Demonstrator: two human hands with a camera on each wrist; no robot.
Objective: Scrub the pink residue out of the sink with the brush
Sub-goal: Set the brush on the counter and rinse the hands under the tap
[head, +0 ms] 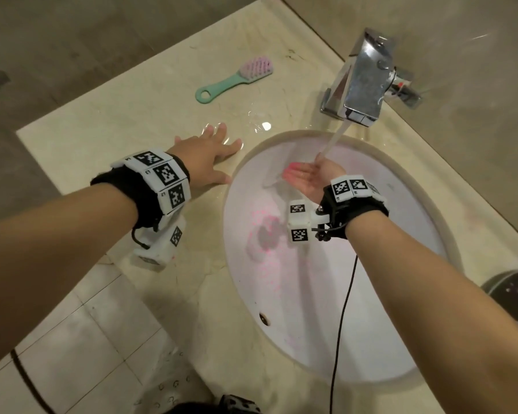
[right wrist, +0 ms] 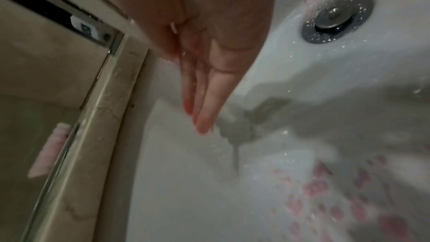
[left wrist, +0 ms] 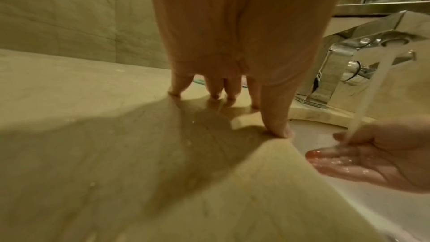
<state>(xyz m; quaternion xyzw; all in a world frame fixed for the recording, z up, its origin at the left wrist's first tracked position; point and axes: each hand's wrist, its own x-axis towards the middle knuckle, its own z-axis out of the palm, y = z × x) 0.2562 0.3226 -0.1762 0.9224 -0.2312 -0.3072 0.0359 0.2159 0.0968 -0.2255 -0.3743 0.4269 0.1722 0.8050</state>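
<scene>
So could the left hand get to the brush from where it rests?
Probably yes. The left hand lies flat and empty on the wet countertop, and the brush lies on the same surface beyond its fingertips, with nothing between them.

Warm, fairly dim indoor light fills the head view, with a small white glare spot on the wet counter (head: 266, 125) and bright reflections on the chrome faucet (head: 362, 82). Straight edges bow outward toward the corners. The left wrist view is yellowish and soft, the left hand (left wrist: 235, 43) casting a broad shadow. The right wrist view is greyer, noisy and blurred throughout.
</scene>
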